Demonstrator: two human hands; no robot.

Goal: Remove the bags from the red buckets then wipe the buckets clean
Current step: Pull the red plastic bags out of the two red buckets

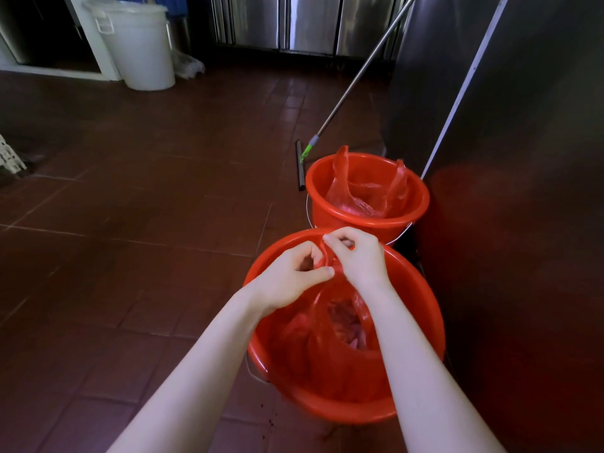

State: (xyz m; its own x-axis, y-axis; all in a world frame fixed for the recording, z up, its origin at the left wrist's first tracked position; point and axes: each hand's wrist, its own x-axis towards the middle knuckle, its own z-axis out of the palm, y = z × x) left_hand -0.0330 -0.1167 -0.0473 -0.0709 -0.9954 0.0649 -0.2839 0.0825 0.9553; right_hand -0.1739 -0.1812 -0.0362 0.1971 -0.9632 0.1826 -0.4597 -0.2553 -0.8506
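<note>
Red plastic bag [340, 348]: handles gathered above the near red bucket [425, 308], bag-removal step.
Left hand [294, 276] and right hand [358, 256] meet over the far rim, each pinching a bag handle, apparently tying them. The bag sits inside the bucket. The next move calls for a straight upward lift. The far red bucket [369, 222] holds its own bag [366, 194].

The person's left hand [291, 279] and right hand [356, 256] are bare. So are the left forearm [196, 364] and right forearm [421, 371], uncovered all the way down to the lower edge of the view (what is worn above that cannot be told). Both forearms are slender and smooth-looking. Knuckles show as soft ridges on the right hand, and a short rounded nail shows on the left thumb [327, 273].
</note>
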